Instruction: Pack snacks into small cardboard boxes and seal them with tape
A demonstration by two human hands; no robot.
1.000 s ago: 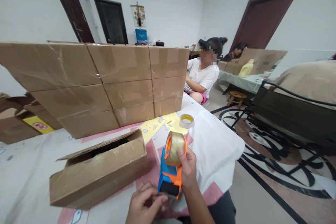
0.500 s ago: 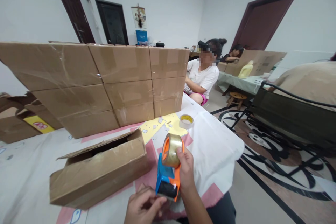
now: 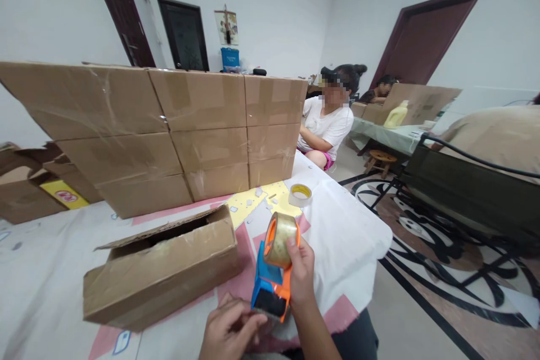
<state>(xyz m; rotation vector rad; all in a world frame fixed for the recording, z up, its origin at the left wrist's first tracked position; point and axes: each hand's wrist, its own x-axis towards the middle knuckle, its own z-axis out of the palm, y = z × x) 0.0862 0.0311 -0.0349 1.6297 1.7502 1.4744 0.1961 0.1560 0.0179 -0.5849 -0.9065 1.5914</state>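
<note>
My right hand (image 3: 302,275) grips a blue and orange tape dispenser (image 3: 272,278) loaded with a roll of clear tape, held upright above the table's near edge. My left hand (image 3: 230,333) is just below its mouth, fingers pinched at the tape's end. An open cardboard box (image 3: 162,267) lies on its side on the table to the left of the dispenser.
A wall of sealed cardboard boxes (image 3: 169,135) stands across the table (image 3: 354,230). A spare tape roll (image 3: 300,194) lies by its right end. More boxes (image 3: 29,185) sit far left. A seated person (image 3: 327,124) is behind; a folding cot (image 3: 472,180) stands right.
Almost nothing has moved; the dispenser shifted slightly in my right hand and my left fingers stay at the tape's end. The view drifted a little.
</note>
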